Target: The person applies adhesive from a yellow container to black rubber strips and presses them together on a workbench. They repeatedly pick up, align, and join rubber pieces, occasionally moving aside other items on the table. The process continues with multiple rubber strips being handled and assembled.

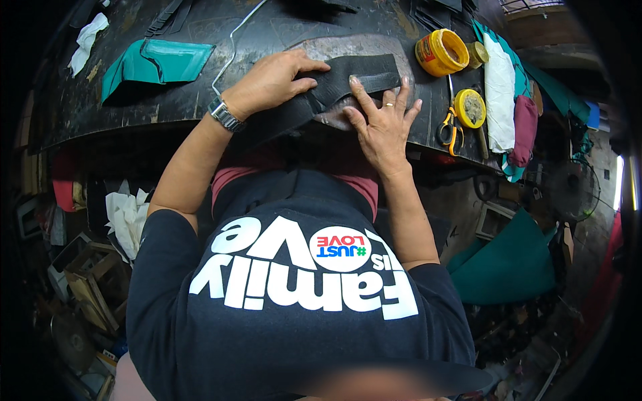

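A piece of black sheet material (pixel 361 65) lies over a worn grey-brown slab (pixel 321 47) at the table's near edge. One of its long edges looks folded, and its left part hangs over the table edge toward my lap. My left hand (pixel 271 83) rests on the left part of the black sheet, thumb and forefinger stretched out and apart; its other fingers are mostly hidden. My right hand (pixel 384 123) is open on the right part, with fingers spread and the fingertips touching the sheet near its right end.
On the dark table (pixel 234 33), a yellow jar (pixel 443 52), a round yellow lid (pixel 470 109) and orange-handled scissors (pixel 450 134) sit to the right. Beyond them is a white cloth roll (pixel 499 93). A green piece (pixel 157 63) and a white cord (pixel 231 40) lie left.
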Available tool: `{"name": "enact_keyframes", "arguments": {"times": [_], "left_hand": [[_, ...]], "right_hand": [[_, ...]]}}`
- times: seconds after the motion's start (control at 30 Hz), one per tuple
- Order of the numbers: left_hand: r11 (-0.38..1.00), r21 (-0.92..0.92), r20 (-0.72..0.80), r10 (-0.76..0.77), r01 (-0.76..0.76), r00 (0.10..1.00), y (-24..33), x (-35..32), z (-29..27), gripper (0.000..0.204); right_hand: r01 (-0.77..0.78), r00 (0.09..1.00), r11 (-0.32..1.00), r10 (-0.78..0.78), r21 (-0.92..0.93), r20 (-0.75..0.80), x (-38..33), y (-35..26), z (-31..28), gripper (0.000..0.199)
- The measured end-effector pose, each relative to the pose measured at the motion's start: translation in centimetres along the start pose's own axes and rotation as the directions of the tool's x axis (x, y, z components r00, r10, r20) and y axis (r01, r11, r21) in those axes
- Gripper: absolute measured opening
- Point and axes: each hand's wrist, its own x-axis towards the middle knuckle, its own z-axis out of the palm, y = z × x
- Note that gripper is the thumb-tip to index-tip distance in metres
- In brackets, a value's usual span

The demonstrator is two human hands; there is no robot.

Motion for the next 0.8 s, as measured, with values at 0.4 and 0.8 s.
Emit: {"name": "enact_keyframes", "arguments": {"times": [0.4,0.8], "left_hand": [[0.956,0.158,0.038,0.242,-0.245,0.969,0.1,1.6,0.0,0.037],[0.931,0.195,0.202,0.27,-0.308,0.942,-1.7,6.4,0.6,0.04]], "right_hand": [[0.005,0.998,0.982,-0.018,-0.191,-0.066,1.1,1.1,-0.7,0.049],[0.099,0.989,0.988,-0.111,-0.121,-0.097,1.1,1.5,-0.6,0.045]]}}
